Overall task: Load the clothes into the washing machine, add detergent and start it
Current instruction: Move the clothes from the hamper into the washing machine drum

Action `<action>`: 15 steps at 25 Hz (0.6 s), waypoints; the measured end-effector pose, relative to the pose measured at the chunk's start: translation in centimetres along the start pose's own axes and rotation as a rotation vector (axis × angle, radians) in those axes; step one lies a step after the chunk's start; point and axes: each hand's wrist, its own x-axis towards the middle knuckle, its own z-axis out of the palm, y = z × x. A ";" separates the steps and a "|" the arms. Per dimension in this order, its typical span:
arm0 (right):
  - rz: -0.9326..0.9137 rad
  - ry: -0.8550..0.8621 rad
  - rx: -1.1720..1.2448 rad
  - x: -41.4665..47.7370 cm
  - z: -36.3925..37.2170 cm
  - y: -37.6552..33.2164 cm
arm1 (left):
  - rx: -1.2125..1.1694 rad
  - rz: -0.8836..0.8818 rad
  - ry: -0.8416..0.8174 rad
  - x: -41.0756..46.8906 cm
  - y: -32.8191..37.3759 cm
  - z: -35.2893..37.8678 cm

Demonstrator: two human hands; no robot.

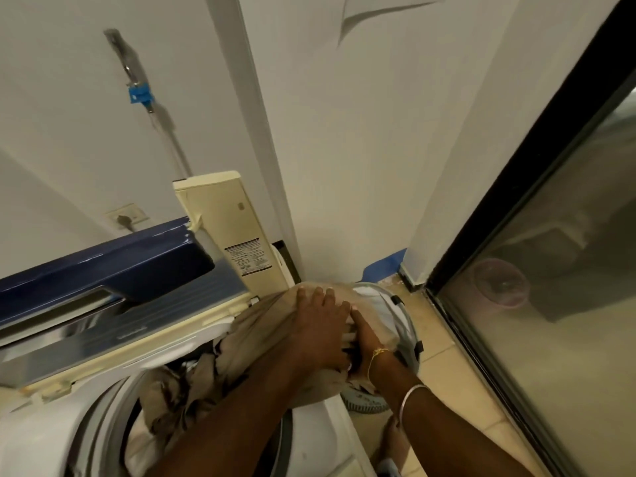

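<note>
A top-loading washing machine (51,428) stands at the lower left, its blue lid (103,266) raised. A bundle of beige clothes (265,325) stretches from a grey laundry basket (407,335) on the right across the machine's rim into the drum (179,401). My left hand (320,325) lies spread on top of the bundle, pressing on the cloth. My right hand (364,342) grips the same cloth just beside it, partly tucked under the left hand. Darker and white garments show inside the drum. No detergent is in view.
A cream panel (227,222) stands upright behind the machine against a white wall. A wall socket (125,216) and a hose with a blue clip (139,94) are on the left wall. A dark-framed glass door (550,270) runs along the right. Tiled floor lies between.
</note>
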 end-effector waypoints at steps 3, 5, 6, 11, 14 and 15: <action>0.059 0.003 0.012 1.6 -0.5 -0.8 | 0.011 -0.027 0.009 0.3 0.1 0.8; -0.010 0.054 -0.042 1.8 -0.3 -1.1 | -0.009 -0.048 0.045 0.0 0.0 0.9; -0.039 0.078 -0.052 2.0 -0.3 -1.1 | -0.035 -0.050 0.071 -0.2 0.0 0.9; -0.215 0.058 0.340 -0.2 -0.1 0.8 | -0.176 -0.060 0.258 -3.1 -0.7 0.6; -0.374 -0.063 0.520 -5.5 2.3 1.5 | -0.366 -0.050 0.549 -6.5 -2.4 1.0; -0.437 -0.095 0.518 -8.2 4.0 1.7 | -0.441 -0.039 0.619 -7.9 -3.3 1.6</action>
